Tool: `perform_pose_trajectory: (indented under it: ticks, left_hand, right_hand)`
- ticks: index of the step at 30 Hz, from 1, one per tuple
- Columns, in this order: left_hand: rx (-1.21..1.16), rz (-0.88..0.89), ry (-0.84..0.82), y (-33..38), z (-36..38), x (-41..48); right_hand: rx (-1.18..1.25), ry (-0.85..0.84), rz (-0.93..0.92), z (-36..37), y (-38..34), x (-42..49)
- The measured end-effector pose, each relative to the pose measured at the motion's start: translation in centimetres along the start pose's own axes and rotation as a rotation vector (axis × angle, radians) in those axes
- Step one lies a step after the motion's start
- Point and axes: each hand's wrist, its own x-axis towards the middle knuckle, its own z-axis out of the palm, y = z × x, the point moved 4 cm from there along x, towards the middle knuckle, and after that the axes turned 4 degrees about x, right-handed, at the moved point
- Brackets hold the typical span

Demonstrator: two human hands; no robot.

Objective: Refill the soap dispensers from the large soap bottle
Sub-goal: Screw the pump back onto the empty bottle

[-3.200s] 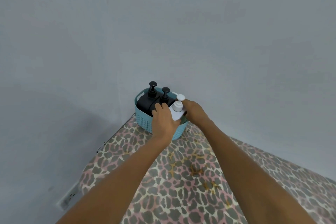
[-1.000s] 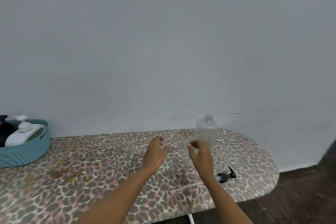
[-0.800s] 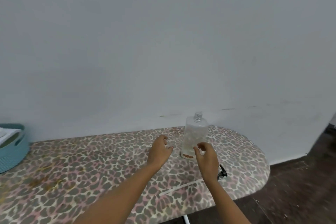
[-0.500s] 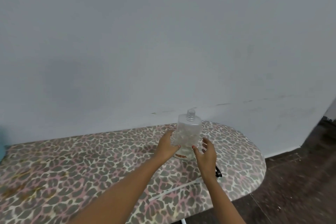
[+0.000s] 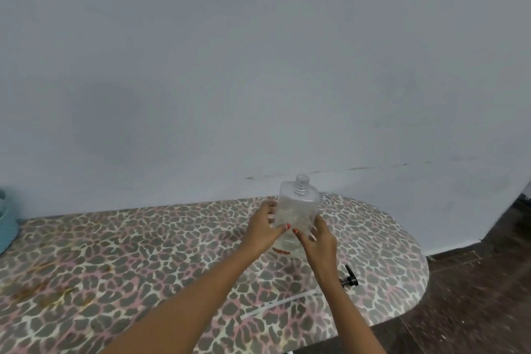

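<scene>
Toward the far rounded end of the leopard-print bench, the head view shows a clear bottle standing upright near the wall, its threaded neck uncapped. The left hand wraps its fingers round the bottle's left side with the thumb across the front. The right hand holds the right side the same way. Two hands likely steady a wide, smooth body for lifting or moving. A black pump head lies on the bench just beside the right forearm, its pale tube stretched toward the near edge. It is probably set aside so the neck is free for pouring. A teal basket shows at the left edge, well apart.
</scene>
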Motion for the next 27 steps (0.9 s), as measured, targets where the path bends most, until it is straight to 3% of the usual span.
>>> perform_pose_trajectory:
  ticks: [9, 18, 27]
  left_hand:
    - [0.099, 0.053, 0.080, -1.9, -8.6, -3.6]
    - [0.095, -0.006, 0.153, -5.0, -17.8, -10.1]
    - [0.065, -0.074, 0.142, -7.9, -21.5, -13.7]
  right_hand:
    - [0.071, -0.141, -0.082, 5.7, -5.0, -4.7]
    - [0.099, -0.292, -0.103, 13.3, -8.1, -11.2]
    - [0.042, -0.344, -0.097, 17.7, -8.1, -14.8]
